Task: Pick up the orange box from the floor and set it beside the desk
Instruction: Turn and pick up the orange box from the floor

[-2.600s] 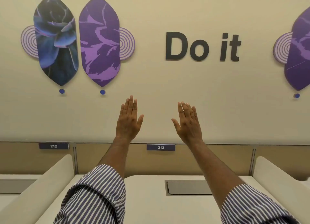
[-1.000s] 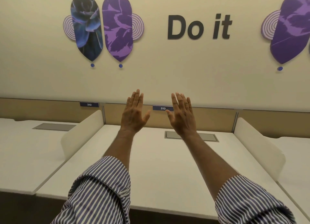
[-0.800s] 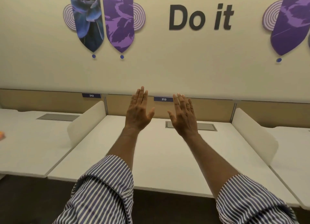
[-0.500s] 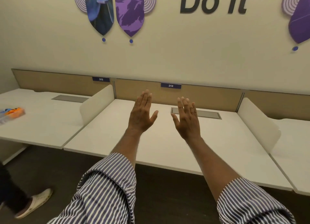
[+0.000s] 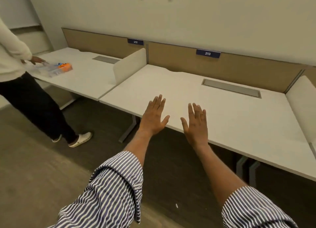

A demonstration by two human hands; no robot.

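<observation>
My left hand and my right hand are stretched out in front of me, palms down, fingers apart, holding nothing. Both hover over the front edge of the white desk labelled 213. No orange box shows on the floor. An orange item lies with clear plastic packets on the neighbouring desk labelled 212, far left of my hands.
Another person in a white top and dark trousers stands at the left, a hand near the packets. White dividers separate the desks. Grey desk legs stand under the tabletops. Dark carpet lies below.
The view has tilted down and turned left: the wall art has left the frame, the floor and the other person have come into view. My hands have stayed open and sunk toward the desk edge.
</observation>
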